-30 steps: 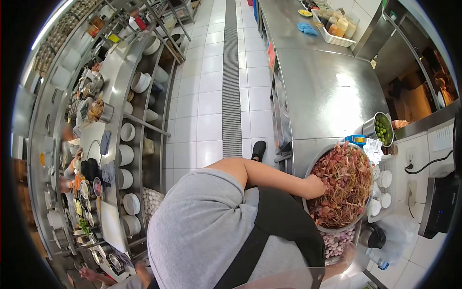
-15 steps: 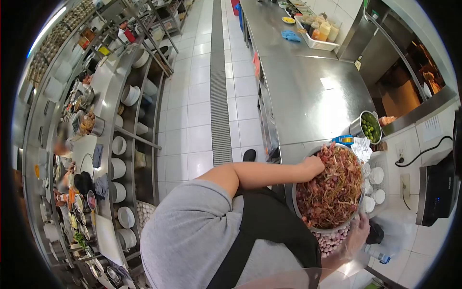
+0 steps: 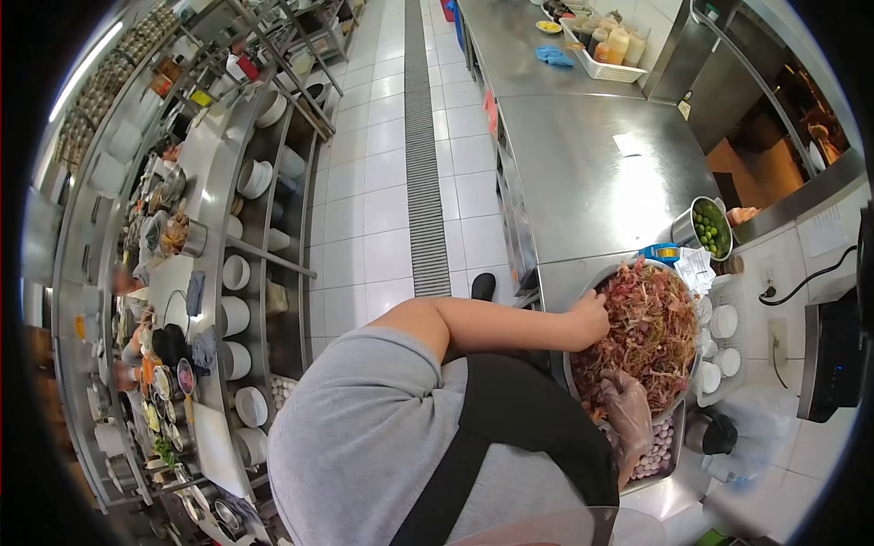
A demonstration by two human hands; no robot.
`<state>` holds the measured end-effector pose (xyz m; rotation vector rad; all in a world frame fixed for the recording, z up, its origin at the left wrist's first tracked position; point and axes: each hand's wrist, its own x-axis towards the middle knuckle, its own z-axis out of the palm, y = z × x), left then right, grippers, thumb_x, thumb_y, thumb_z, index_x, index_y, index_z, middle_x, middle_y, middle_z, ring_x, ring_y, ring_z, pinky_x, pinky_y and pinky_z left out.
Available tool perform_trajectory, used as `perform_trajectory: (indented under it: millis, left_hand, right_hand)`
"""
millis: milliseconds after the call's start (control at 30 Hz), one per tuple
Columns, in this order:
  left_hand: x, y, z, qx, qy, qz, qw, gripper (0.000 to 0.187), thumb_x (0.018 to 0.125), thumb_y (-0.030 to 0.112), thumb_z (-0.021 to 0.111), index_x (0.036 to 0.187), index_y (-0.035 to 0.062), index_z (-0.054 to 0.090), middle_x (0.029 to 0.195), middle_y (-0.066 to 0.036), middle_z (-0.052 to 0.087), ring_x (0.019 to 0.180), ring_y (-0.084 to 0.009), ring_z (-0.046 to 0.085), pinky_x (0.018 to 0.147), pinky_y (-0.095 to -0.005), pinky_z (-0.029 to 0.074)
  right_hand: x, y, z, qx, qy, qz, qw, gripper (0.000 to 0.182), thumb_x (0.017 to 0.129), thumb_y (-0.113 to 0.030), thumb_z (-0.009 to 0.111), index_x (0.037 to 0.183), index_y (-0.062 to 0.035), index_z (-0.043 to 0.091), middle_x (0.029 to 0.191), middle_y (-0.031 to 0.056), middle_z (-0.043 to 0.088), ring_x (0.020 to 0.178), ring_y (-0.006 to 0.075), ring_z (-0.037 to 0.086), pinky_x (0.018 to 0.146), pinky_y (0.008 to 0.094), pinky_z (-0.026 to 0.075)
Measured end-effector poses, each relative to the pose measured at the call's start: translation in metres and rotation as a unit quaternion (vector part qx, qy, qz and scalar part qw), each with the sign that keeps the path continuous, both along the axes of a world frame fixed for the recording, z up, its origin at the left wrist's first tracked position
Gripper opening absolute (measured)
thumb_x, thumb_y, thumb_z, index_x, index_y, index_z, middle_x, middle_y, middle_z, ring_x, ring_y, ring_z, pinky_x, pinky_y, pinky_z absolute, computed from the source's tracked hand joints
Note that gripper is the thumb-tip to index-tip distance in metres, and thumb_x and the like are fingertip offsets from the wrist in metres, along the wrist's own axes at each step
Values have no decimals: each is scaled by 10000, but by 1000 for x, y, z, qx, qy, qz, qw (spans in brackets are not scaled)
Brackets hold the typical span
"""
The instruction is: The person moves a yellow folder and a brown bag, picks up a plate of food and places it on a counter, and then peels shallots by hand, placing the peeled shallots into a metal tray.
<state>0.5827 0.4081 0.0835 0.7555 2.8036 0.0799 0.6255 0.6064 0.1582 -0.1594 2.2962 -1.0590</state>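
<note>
A large round metal bowl [image 3: 568, 371] stands at the counter's near end, heaped with a reddish-brown shredded mix [image 3: 648, 318] with pale strands. My left hand [image 3: 590, 320] is bare and closed over the bowl's left rim, its fingertips at the edge of the mix. In a clear plastic glove, my right hand [image 3: 628, 405] reaches over the near rim and touches the mix. Its fingers point down into the strands, so how far they close is hidden. Below the bowl lies a metal tray [image 3: 675, 462] of small pinkish-white bulbs.
Beside the bowl are a blue tape dispenser [image 3: 659, 253], a pot of green fruit [image 3: 710, 227] and a basket of white-lidded tubs [image 3: 725, 320]. A dark-topped container [image 3: 712, 431] stands by clear plastic [image 3: 760, 423]. Across the aisle, shelves [image 3: 273, 237] hold bowls; people work behind.
My gloved right hand has moved from outside the bowl's near right side onto the mix, uncovering the dark-topped container. My left hand stays at the rim. The view has shifted slightly.
</note>
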Motion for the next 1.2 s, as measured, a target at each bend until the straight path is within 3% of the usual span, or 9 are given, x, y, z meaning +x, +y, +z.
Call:
perform_trajectory:
  millis: [133, 200, 267, 333, 400, 600, 767, 967, 1200]
  left_hand:
    - [-10, 13, -45, -66, 44, -55, 995, 186, 803, 158, 668, 923, 43, 750, 974, -132, 724, 1000, -354, 656, 685, -433, 582]
    - [-13, 16, -51, 108, -57, 23, 992, 172, 824, 108, 613, 913, 30, 739, 916, -151, 732, 911, -348, 707, 686, -443, 586]
    - [-8, 10, -44, 162, -32, 42, 985, 157, 809, 84, 607, 881, 21, 732, 884, -172, 726, 856, -353, 712, 688, -446, 586]
    - [-11, 14, -48, 193, -17, 105, 975, 118, 764, 42, 609, 791, 2, 717, 821, -210, 705, 810, -370, 711, 696, -455, 583]
    - [-15, 10, -47, 221, 20, 114, 968, 110, 741, 45, 624, 772, 17, 725, 823, -213, 702, 822, -370, 710, 718, -458, 579]
    - [-36, 9, -37, 183, 19, 147, 972, 111, 757, 58, 616, 802, 9, 705, 841, -244, 691, 820, -392, 704, 708, -483, 572]
    - [-60, -4, -35, 437, 16, 205, 876, 307, 695, 28, 666, 1001, 0, 660, 899, -239, 677, 875, -414, 660, 770, -439, 523]
    - [-40, -26, -9, 378, -56, 117, 917, 377, 763, 16, 682, 1126, -2, 581, 949, -235, 669, 937, -419, 640, 789, -467, 510]
    - [-1, -9, -5, 219, 46, 102, 969, 180, 759, 0, 661, 937, -18, 641, 999, -209, 613, 961, -420, 613, 807, -471, 536]
  right_hand:
    - [3, -14, 1, 85, -28, 80, 993, 269, 923, -72, 520, 1143, 7, 653, 894, 174, 688, 711, 235, 668, 669, 371, 528]
    - [4, -18, 7, 113, -22, 90, 989, 289, 921, -64, 502, 1163, -1, 647, 905, 190, 680, 699, 235, 667, 653, 371, 534]
    - [5, -19, 18, 4, 0, -19, 1000, 344, 948, -123, 515, 1268, -44, 612, 1083, 214, 661, 874, 307, 676, 818, 409, 537]
    - [-12, 14, -29, 121, 202, 93, 967, 393, 973, -192, 523, 1349, -91, 571, 1256, 204, 613, 1106, 359, 604, 999, 431, 454]
    - [-23, 25, -39, 119, 197, 50, 972, 398, 974, -241, 534, 1345, -106, 582, 1304, 188, 602, 1238, 378, 514, 1083, 438, 370]
    - [-47, 5, -10, 157, 114, -3, 981, 438, 834, -303, 721, 1213, -111, 614, 1115, 168, 676, 1149, 354, 582, 987, 451, 434]
    - [-19, 9, -51, 234, 227, 74, 942, 571, 756, -205, 777, 1277, -83, 580, 1211, 191, 627, 1094, 377, 616, 922, 440, 504]
    - [-33, 32, -83, 169, 348, 5, 922, 431, 795, -140, 727, 1210, -55, 650, 1268, 204, 616, 1051, 377, 638, 908, 430, 525]
    - [-47, 23, -65, 166, 294, -77, 938, 386, 825, -140, 672, 1195, -32, 651, 1183, 206, 631, 1030, 352, 648, 906, 417, 515]
